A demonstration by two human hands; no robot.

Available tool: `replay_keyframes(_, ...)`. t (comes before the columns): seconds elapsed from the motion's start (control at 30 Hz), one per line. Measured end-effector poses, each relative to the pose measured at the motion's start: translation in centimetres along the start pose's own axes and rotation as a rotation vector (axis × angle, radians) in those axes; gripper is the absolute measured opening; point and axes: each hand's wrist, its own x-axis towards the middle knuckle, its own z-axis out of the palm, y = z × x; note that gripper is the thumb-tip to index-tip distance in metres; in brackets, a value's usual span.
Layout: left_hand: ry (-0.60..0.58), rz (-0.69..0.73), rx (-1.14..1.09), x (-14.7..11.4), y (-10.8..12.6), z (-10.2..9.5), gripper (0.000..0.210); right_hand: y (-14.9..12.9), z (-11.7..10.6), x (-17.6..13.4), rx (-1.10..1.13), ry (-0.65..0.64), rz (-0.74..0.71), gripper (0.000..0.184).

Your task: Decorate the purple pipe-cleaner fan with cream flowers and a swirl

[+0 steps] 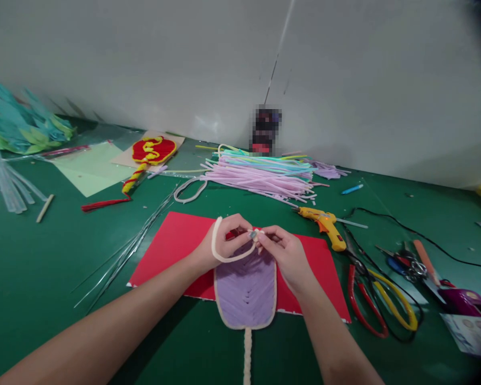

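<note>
Both my hands meet over the top of a purple fan [246, 294] with a cream edge and a twisted cream handle. My left hand [230, 238] pinches a cream pipe cleaner [215, 243], whose loose length loops around the back of that hand. My right hand [282, 251] is closed at the same spot, its fingertips on the other part of the pipe cleaner. A small shiny grey-blue spot shows at the left fingertips. The fan lies over a red sheet [156, 256], and the hands hide its upper end.
Pink and mint pipe cleaners [260, 179] lie in a pile at the back. A yellow glue gun [324, 222] and large scissors [369, 299] are on the right. A red-yellow fan [154, 149], thin wires [132, 246] and glue sticks [12, 187] lie left.
</note>
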Motion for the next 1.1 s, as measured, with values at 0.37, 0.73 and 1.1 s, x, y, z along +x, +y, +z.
replay_keyframes(0.37, 0.015, -0.053, 0.002, -0.13, -0.04, -0.11, 0.021, 0.55, 0.06, 0.09, 0.074, 0.005, -0.011, 0.019)
replay_keyframes(0.73, 0.000, -0.078, 0.002, -0.10, -0.27, -0.13, 0.025, 0.05, 0.16, -0.17, 0.112, 0.002, 0.026, 0.020)
replay_keyframes(1.1, 0.013, -0.059, -0.022, -0.26, -0.50, -0.08, 0.020, -0.10, 0.15, -0.23, 0.174, -0.026, 0.083, 0.020)
